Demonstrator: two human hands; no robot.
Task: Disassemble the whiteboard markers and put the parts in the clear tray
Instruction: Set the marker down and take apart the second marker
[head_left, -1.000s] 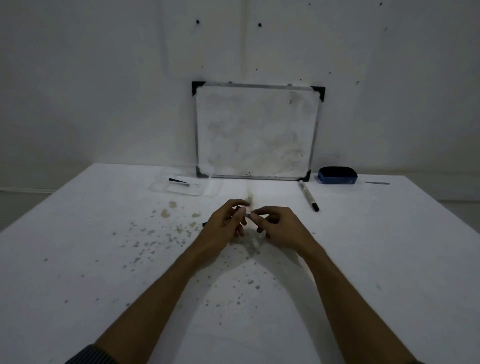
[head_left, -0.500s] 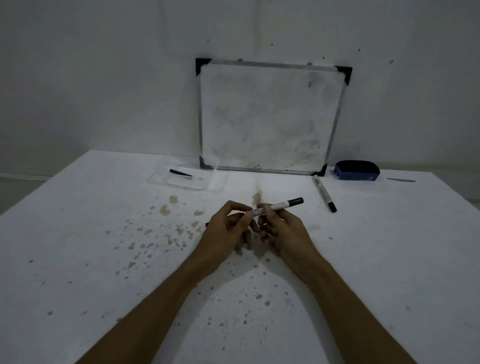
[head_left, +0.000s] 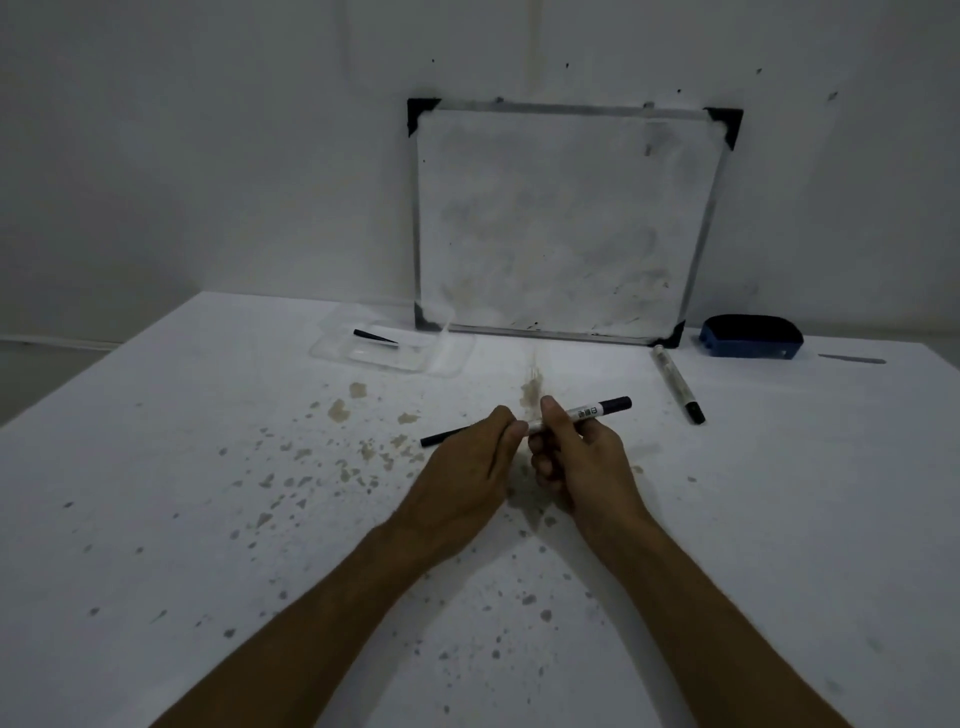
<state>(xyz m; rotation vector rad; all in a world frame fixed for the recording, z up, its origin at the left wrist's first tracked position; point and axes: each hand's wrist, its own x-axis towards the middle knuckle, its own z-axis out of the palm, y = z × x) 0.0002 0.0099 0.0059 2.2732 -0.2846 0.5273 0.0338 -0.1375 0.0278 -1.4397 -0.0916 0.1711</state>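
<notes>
My right hand (head_left: 582, 462) grips a white whiteboard marker (head_left: 592, 410) above the middle of the table, its black end pointing right. My left hand (head_left: 467, 462) pinches the marker's near end with its fingertips. A thin black part (head_left: 441, 438) sticks out to the left from behind my left hand; I cannot tell whether it is held or lies on the table. The clear tray (head_left: 457, 356) sits at the back left with one black pointed part (head_left: 375, 336) in it. A second marker (head_left: 675, 382) lies on the table at the right.
A small whiteboard (head_left: 561, 223) leans on the wall behind the tray. A blue eraser (head_left: 750, 338) and a thin grey rod (head_left: 852, 359) lie at the back right. The white table (head_left: 208, 519) is spotted with brown stains.
The marker, hidden between my fingers a second ago, now sticks out to the right of my right hand. The view has moved closer to the table; the hands stay together.
</notes>
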